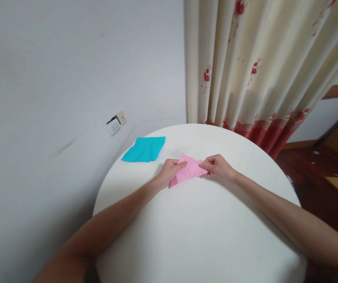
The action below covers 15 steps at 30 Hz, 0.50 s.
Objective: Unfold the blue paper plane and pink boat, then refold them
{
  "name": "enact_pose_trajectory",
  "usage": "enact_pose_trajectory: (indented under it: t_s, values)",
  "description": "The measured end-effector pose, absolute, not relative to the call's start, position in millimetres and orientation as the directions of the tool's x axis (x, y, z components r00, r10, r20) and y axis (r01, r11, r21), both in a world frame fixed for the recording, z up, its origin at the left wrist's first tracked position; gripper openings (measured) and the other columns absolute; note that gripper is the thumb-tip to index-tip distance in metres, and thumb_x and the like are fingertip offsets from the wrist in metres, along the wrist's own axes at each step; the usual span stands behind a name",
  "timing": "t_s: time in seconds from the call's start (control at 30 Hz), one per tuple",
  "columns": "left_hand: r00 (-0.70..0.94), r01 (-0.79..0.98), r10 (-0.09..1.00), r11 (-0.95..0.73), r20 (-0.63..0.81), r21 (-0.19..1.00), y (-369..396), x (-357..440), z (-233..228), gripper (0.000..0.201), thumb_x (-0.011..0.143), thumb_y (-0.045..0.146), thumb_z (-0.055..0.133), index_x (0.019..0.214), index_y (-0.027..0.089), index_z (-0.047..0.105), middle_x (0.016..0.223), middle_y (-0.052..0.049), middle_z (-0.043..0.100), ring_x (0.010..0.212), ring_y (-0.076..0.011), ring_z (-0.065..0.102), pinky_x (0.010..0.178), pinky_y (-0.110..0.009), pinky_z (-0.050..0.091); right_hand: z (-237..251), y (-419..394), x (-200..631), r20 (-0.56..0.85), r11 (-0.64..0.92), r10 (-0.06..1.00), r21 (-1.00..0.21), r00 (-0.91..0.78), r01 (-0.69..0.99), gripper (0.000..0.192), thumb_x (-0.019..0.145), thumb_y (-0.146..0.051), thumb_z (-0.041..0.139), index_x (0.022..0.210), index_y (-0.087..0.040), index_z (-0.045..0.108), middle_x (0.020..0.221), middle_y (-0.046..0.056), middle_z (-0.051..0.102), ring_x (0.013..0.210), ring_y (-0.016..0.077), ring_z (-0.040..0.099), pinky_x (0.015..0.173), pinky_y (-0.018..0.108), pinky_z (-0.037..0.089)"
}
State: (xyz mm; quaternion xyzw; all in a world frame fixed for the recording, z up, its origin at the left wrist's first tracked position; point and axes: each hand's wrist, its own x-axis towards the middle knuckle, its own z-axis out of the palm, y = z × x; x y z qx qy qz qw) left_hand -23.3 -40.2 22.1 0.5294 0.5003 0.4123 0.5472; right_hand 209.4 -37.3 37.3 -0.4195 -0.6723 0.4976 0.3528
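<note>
Where the round white bench (198,236) curves away at its far side, one pink paper (187,172), already creased into a folded shape, lying flat between two hands. Left hand (170,172) at the paper's left edge, fingers (180,166) closed on the upper left corner, thumb over the top. Right hand (217,166) at the right edge, fingers (204,166) pinched on the right-hand point. Both grips tight on the paper, neither hand released. Further left and a little farther off, one blue paper (144,149), well apart from both hands, untouched, with faint fold lines across it. Beyond the bench, one pale wall with one socket (115,124) low down, and one cream curtain (257,67) with red flowers at the far right; dark wooden floor (316,169) at the right. Risks, as a judgement: a crease pressed out of line if one hand shifts while the other pulls; a tear at the pinched point if drawn too hard; a slide across the smooth bench with so little weight holding the sheet down. Count: two hands, two papers, one pink and one blue, one bench.
</note>
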Motion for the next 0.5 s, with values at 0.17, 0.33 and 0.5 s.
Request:
enact_pose_trajectory:
  t_s: [0.17,0.33,0.5]
  values:
    - [0.152,0.064,0.984,0.081,-0.09,0.995,-37,-25,20,0.045,0.066,0.055,0.08,0.073,0.011,0.072,0.07,-0.007,0.071,0.06,-0.0167,0.062,0.052,-0.023,0.04,38,-30,218,0.098,0.186,0.926,-0.959,-0.364,0.215,0.045,0.07,-0.058,0.075,0.065,-0.014,0.068,0.053,0.003,0.063,0.05,0.0129,0.054,0.049,0.025,0.038]
    - [0.177,0.096,0.982,0.055,-0.072,0.994,-37,-27,21,0.044,0.068,0.053,0.08,0.073,0.009,0.073,0.067,-0.007,0.07,0.059,-0.0159,0.06,0.052,-0.023,0.037,36,-26,226,0.111,0.217,0.924,-0.94,-0.367,0.263,0.044,0.072,-0.058,0.074,0.064,-0.015,0.063,0.05,0.001,0.06,0.046,0.0107,0.05,0.047,0.023,0.034]
    - [0.167,0.075,0.983,0.07,-0.082,0.995,-38,-27,20,0.044,0.066,0.053,0.08,0.073,0.01,0.073,0.066,-0.006,0.069,0.057,-0.0154,0.059,0.051,-0.023,0.036,40,-26,235,0.115,0.292,0.868,-0.905,-0.483,0.31,0.047,0.076,-0.059,0.07,0.058,-0.018,0.058,0.047,-0.001,0.057,0.043,0.0088,0.042,0.045,0.023,0.029]
